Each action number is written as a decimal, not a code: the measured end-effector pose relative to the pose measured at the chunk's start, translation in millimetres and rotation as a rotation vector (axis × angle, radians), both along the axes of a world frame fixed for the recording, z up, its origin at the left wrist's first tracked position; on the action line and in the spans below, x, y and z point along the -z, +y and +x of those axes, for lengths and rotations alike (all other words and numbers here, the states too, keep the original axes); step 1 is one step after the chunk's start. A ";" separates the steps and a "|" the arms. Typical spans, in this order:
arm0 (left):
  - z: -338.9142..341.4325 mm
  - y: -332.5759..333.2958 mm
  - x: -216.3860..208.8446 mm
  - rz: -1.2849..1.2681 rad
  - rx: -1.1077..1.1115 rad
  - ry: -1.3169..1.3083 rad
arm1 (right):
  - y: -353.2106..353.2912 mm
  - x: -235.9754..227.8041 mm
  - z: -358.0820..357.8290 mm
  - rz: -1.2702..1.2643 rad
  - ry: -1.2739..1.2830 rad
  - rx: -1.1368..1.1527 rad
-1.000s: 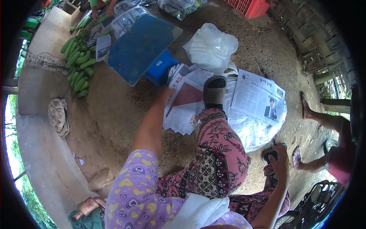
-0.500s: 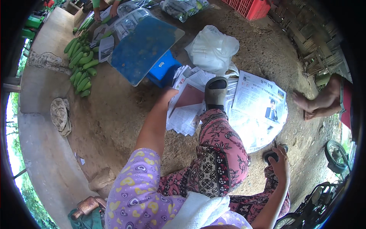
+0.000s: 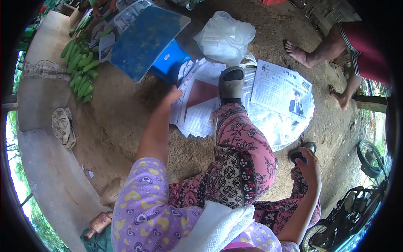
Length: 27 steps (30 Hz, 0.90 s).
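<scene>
My left hand is at the left edge of a fanned stack of newspaper sheets on the ground. Its fingers are mostly hidden, so I cannot tell whether they grip a sheet. My left shoe stands at the right side of that stack. Beside it, one printed newspaper sheet lies over clear plastic. My right hand hangs near my right shoe, open and holding nothing, with fingers loosely bent and apart. A white towel lies across my lap.
Beyond the stack are a blue stool, a blue board and a white plastic bag. Green bananas lie at left. A person's bare foot is at right, near a motorcycle. Another person's hands show far left.
The view has shifted, so the ground things sit higher and further left. The person in red shorts has stepped further in from the right. My left hand remains at the newspaper stack's edge.
</scene>
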<state>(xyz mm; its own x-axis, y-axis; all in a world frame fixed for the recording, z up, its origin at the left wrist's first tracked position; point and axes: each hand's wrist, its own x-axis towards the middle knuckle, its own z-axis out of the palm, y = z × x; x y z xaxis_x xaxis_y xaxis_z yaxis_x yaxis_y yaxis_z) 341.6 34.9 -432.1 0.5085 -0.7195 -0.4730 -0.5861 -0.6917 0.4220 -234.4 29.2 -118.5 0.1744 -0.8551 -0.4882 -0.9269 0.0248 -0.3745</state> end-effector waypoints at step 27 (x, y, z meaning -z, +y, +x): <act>43.3 210.6 -41.8 -0.256 -0.594 0.726 | 16.3 10.8 -2.1 0.053 -0.169 0.033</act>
<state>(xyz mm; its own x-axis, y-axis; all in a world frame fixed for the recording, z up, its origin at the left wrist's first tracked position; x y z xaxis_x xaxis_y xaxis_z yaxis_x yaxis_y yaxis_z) 384.9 245.5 -390.2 0.4679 -0.5645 -0.6801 0.2912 -0.6280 0.7216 -236.4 45.4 -129.3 0.2299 -0.8356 -0.4989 -0.8492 0.0782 -0.5223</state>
